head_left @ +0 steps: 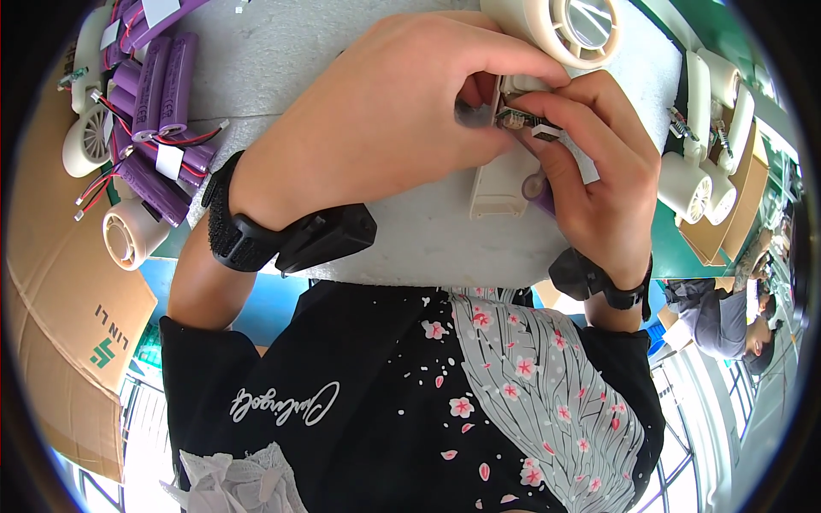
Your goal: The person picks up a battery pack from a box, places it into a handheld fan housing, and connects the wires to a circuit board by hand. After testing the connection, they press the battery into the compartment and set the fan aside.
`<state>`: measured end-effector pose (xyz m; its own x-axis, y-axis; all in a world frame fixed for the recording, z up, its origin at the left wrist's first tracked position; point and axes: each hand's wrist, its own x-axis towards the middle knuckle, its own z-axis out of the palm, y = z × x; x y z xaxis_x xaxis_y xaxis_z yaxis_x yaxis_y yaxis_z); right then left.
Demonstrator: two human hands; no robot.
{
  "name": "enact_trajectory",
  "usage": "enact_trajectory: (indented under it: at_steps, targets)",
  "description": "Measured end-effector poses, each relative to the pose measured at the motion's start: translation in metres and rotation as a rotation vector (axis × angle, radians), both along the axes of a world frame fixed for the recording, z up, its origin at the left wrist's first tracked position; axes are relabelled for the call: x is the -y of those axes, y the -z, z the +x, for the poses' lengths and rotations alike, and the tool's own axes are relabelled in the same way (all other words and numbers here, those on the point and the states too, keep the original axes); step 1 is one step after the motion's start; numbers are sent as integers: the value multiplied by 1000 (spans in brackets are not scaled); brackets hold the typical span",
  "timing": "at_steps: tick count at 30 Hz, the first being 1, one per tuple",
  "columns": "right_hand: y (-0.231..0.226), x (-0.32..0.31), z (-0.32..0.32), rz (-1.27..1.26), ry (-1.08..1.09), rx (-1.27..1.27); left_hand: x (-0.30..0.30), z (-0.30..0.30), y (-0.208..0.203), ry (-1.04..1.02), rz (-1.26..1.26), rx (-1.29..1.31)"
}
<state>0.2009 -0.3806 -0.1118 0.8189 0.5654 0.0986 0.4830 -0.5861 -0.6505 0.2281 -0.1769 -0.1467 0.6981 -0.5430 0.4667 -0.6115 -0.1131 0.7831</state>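
Note:
My left hand [410,94] is curled around a cream handheld fan housing, its fingers partly hidden behind the handle [499,184]. The round fan head [590,30] points to the far side. At the opened handle, my right hand [605,162] pinches a small circuit board [532,126] between thumb and fingers, with a pale connector block at its end. Part of a purple battery cell [539,195] shows beside the handle, mostly covered by my right hand.
Purple batteries [162,85] with red and black leads lie piled at the left, beside cream fan parts [132,232]. More fan housings [691,184] sit at the right. A white foam sheet [402,235] covers the work surface. Cardboard [77,282] stands at left; another person [727,321] is at right.

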Motion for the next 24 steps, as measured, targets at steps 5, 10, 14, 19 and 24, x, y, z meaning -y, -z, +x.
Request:
enact_trajectory:
  at_steps: [5, 10, 14, 19, 24]
  targets:
    - [-1, 1, 0, 4, -7, -14, 6, -20, 5, -69, -40, -473]
    - [2, 1, 1, 99, 109, 18, 6, -19, 1, -65, 25, -482]
    - [1, 8, 1, 85, 54, 148, 7, -19, -6, -82, 7, -479]
    - [1, 6, 3, 39, 52, 210, 2, -9, -20, -1, -19, -568]
    - [1, 5, 0, 11, 106, 208, 1, -5, -24, 46, 20, -648]
